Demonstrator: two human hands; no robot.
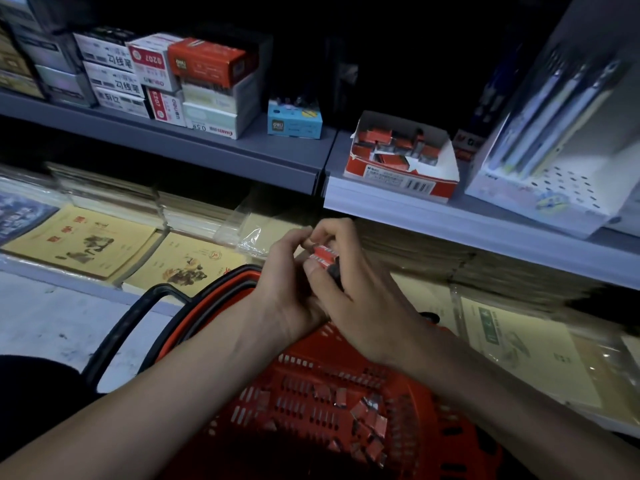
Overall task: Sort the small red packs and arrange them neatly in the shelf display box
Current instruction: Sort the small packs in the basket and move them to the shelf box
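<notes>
Both hands meet over the red basket [311, 372], below the shelf edge. My right hand [349, 282] grips a small stack of red packs [322, 256], and my left hand [287, 271] pinches the stack's near end with curled fingers. Several more red packs [367, 420] lie loose on the basket floor. The open red-and-white display box [401, 178] stands on the upper shelf, above and to the right of my hands, and it holds several red packs [388, 143] lying untidily.
A white pen display [554, 161] stands right of the box, a small blue box [294, 121] to its left, stacked stationery boxes [166, 77] further left. Yellow notebooks [83, 240] fill the lower shelf. The basket's black handle [138, 313] sticks out left.
</notes>
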